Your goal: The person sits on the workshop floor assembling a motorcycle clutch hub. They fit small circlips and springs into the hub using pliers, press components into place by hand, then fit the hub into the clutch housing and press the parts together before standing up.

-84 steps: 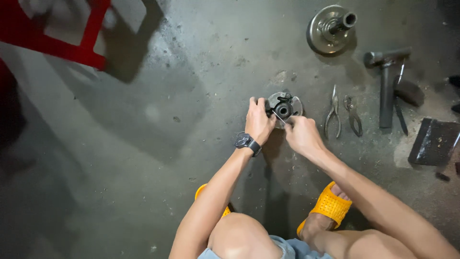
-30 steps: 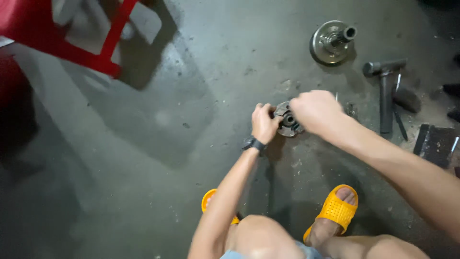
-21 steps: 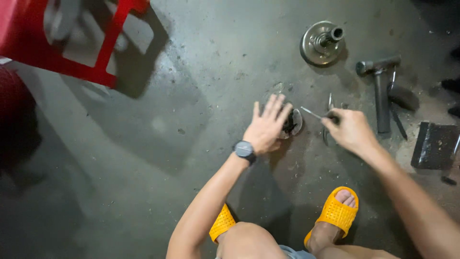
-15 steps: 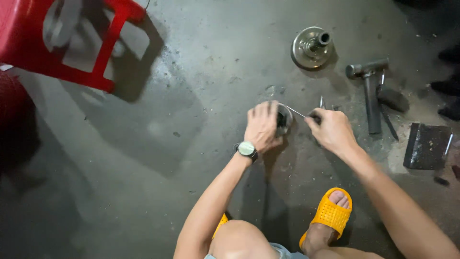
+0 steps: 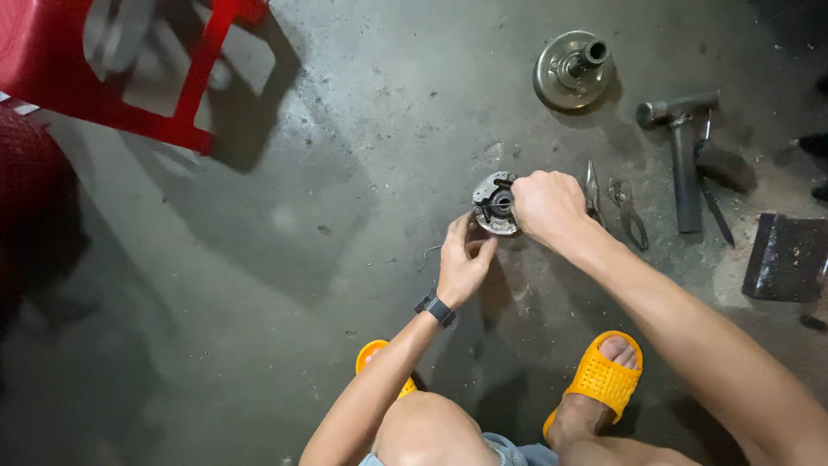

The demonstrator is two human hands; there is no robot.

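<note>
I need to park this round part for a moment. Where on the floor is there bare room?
The wide concrete between the red stool and the left hand is bare. Right of the right hand it is crowded: pliers, hammer, dark plate, metal disc.

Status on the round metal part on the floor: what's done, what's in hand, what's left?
Done: cannot tell; nothing visibly removed lies beside it. In hand: the round part is tilted up off the concrete, left hand steadying its lower edge, right hand closed at its right side; any tool there is hidden. Left: pliers, hammer and the hub disc lie untouched.
</note>
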